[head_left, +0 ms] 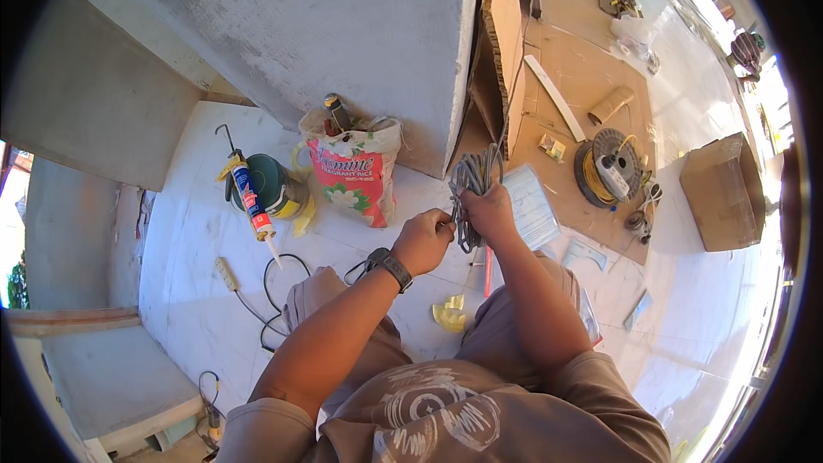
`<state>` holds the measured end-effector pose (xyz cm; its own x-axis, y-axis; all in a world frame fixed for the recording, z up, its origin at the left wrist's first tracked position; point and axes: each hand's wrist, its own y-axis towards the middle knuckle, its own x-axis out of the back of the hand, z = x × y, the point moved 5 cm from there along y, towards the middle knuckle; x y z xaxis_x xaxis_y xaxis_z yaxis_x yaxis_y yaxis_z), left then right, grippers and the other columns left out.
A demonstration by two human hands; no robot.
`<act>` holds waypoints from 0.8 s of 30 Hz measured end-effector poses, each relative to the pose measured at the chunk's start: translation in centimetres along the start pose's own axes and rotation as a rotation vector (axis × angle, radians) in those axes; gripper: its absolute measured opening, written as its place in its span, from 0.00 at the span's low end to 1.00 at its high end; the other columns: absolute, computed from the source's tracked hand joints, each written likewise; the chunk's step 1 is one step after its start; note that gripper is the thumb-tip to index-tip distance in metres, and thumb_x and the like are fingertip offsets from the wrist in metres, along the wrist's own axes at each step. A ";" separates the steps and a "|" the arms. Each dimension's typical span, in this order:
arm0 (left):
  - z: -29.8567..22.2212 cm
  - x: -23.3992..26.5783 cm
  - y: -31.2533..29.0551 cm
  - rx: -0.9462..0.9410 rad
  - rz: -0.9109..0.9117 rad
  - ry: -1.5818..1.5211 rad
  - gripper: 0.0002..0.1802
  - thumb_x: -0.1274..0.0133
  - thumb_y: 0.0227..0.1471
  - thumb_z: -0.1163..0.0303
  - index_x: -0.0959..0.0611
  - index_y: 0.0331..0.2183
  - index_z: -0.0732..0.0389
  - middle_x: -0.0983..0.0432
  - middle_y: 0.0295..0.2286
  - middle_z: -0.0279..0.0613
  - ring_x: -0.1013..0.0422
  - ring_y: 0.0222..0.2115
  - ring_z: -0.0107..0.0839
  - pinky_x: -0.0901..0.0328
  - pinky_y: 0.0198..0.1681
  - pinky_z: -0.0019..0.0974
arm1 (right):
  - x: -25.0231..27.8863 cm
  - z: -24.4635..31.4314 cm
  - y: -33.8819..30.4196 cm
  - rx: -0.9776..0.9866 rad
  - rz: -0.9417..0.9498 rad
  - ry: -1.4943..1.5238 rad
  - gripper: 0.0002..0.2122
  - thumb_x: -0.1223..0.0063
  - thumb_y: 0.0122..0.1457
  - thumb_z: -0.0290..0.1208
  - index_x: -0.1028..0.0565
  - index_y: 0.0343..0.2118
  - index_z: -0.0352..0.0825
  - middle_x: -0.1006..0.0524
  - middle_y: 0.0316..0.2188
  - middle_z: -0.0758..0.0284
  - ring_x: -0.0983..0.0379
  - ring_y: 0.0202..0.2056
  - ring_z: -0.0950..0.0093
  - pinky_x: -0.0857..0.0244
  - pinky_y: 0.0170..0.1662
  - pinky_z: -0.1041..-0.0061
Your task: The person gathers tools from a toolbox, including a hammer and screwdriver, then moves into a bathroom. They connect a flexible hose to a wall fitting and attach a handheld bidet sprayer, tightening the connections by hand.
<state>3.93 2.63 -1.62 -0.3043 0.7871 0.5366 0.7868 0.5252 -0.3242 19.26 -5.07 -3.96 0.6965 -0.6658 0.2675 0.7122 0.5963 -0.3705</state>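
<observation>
Right now your right hand (490, 213) is closed around a bundle of grey cable (473, 184), loops sticking up above the fist, held over the white floor (197, 240) in front of your knees. Your left hand (422, 242) pinches a strand at the bundle's lower left; a watch (390, 264) sits on that wrist. Printed rice sack (356, 173) stands just left, caulking gun (249, 193) leaning on a green can (274, 184) beyond it. Wire spool (610, 167) lies right, on cardboard.
</observation>
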 end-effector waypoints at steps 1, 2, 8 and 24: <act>-0.1 -0.5 0.6 0.010 0.014 -0.065 0.20 0.45 0.61 0.61 0.22 0.48 0.67 0.18 0.33 0.46 0.22 0.33 0.33 0.29 0.40 0.37 | 0.2 -0.1 0.0 -0.004 -0.030 -0.010 0.15 0.36 0.55 0.36 0.24 0.36 0.29 0.19 0.25 0.61 0.22 0.24 0.68 0.28 0.31 0.66; 0.0 -1.1 1.1 0.052 0.044 -0.140 0.18 0.45 0.62 0.63 0.21 0.46 0.67 0.19 0.29 0.44 0.24 0.29 0.28 0.30 0.36 0.34 | 0.3 -0.2 0.0 -0.017 -0.059 -0.014 0.14 0.36 0.55 0.34 0.24 0.36 0.28 0.19 0.25 0.63 0.23 0.23 0.71 0.30 0.30 0.68; -0.7 -3.3 1.1 0.158 -0.170 -0.700 0.12 0.48 0.65 0.66 0.19 0.41 0.64 0.25 0.26 0.31 0.29 0.25 0.20 0.33 0.31 0.25 | 0.2 -0.6 -0.2 0.008 -0.186 -0.159 0.23 0.39 0.58 0.47 0.27 0.36 0.26 0.20 0.27 0.49 0.20 0.32 0.53 0.29 0.41 0.59; 7.5 17.2 -6.7 0.140 -0.564 -0.257 0.15 0.43 0.61 0.61 0.16 0.35 0.64 0.28 0.22 0.29 0.35 0.24 0.18 0.40 0.26 0.26 | 5.5 -5.5 3.9 -0.094 -0.129 0.248 0.14 0.41 0.59 0.37 0.25 0.34 0.27 0.20 0.26 0.55 0.21 0.28 0.61 0.28 0.34 0.64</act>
<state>-10.57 15.07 3.93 -0.7844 0.4203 0.4562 0.3952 0.9055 -0.1547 25.36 -8.85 -8.78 0.5500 -0.8296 0.0964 0.7743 0.4632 -0.4312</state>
